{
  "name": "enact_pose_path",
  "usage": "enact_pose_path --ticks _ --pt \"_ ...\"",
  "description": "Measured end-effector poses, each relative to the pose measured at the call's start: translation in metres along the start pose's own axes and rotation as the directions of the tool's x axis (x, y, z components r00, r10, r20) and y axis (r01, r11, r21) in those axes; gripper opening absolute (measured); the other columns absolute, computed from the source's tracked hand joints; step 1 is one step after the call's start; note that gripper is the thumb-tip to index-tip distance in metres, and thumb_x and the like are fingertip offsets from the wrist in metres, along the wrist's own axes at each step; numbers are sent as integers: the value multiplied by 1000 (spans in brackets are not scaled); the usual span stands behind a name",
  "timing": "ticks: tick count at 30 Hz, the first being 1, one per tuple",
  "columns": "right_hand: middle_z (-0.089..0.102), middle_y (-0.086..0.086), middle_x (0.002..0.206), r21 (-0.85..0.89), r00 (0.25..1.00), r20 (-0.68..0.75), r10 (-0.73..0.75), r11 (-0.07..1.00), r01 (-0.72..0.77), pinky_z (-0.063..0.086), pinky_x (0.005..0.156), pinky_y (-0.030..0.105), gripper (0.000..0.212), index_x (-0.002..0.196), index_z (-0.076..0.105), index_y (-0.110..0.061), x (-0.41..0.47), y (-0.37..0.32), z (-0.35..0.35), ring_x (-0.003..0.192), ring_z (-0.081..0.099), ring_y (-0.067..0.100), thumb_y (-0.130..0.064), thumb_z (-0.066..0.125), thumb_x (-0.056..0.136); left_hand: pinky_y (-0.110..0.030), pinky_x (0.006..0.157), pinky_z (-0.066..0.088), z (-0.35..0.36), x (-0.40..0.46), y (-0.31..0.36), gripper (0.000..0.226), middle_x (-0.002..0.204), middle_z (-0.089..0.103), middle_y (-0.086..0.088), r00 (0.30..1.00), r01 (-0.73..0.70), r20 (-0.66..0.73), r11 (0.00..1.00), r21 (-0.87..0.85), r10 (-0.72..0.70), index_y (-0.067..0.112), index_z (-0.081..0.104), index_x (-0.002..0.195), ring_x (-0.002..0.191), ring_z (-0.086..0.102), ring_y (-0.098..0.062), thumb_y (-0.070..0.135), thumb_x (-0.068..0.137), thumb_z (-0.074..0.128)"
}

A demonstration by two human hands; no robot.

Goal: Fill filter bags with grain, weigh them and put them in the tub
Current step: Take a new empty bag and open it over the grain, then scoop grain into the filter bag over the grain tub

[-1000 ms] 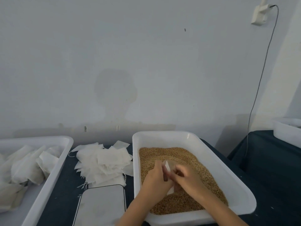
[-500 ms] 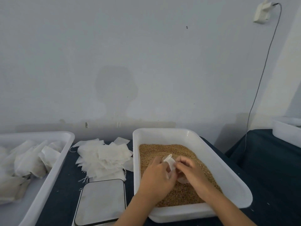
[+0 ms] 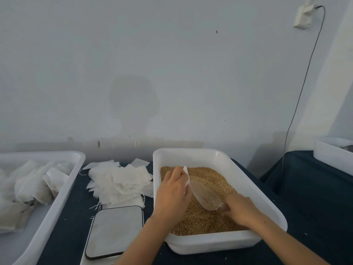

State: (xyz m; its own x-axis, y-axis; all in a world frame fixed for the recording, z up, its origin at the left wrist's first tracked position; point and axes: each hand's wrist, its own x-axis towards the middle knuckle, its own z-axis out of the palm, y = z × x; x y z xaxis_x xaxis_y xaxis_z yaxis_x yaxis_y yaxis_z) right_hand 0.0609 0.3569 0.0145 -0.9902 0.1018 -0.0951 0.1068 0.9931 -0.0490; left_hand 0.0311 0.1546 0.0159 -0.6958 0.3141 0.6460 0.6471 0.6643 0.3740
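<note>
**Head view: bag being held open while the scoop is loading grain**

Head camera is looking down on a dark table [image 3: 309, 197] where the filling step is under way. At the far left, a white tub [image 3: 63, 180] is already holding a heap of filled bags [image 3: 28, 186], so a good share of the work looks done. Between that tub and the grain tray [image 3: 254, 190], a loose pile of empty filter bags [image 3: 118, 180] is waiting, which suggests many rounds are left. Just in front of that pile, the scale [image 3: 114, 230] is sitting with nothing on its plate, so the current bag is not yet weighed.

Over the grain [image 3: 202, 220], the left hand [image 3: 172, 196] is pinching the mouth of a filter bag [image 3: 186, 174], whose white edge is sticking up just past the fingertips; most of the bag is hidden behind the hand. The right hand [image 3: 239, 209] is closing around the handle of a clear scoop [image 3: 205, 196], whose bowl is lying low on the grain with its tip pointing toward the bag, right beside the left hand. Only a few kernels are showing inside the scoop.

By my reading, this bag is still needing its fill, then the scale, then the tub.
</note>
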Motion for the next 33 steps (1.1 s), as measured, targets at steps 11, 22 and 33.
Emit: enact_pose_path --ticks 11,22,33 --pt "62 -15 89 -308 983 -105 -150 945 112 46 75 19 13 96 58 -30 4 2 -51 79 59 2 -23 64 86 -24 71 42 -18 15 -29 18 107 52 5 996 85 -23 990 116 -83 20 48 115 98 46 -13 25 99 40" --pt "60 -11 97 210 984 71 -162 967 144 48 90 27 19 79 52 -28 -3 14 -34 95 57 3 -17 68 83 -21 72 39 6 14 -50 14 106 45 4 987 10 161 992 129 -31 20 58 102 101 44 -12 11 95 50" --pt "63 -7 95 177 995 -48 -84 980 91 47 92 41 11 83 57 -25 -28 32 -106 98 60 14 -21 67 85 -20 73 33 30 26 -38 16 106 55 -2 929 -151 353 985 89 111 12 67 102 99 51 -17 18 92 56"
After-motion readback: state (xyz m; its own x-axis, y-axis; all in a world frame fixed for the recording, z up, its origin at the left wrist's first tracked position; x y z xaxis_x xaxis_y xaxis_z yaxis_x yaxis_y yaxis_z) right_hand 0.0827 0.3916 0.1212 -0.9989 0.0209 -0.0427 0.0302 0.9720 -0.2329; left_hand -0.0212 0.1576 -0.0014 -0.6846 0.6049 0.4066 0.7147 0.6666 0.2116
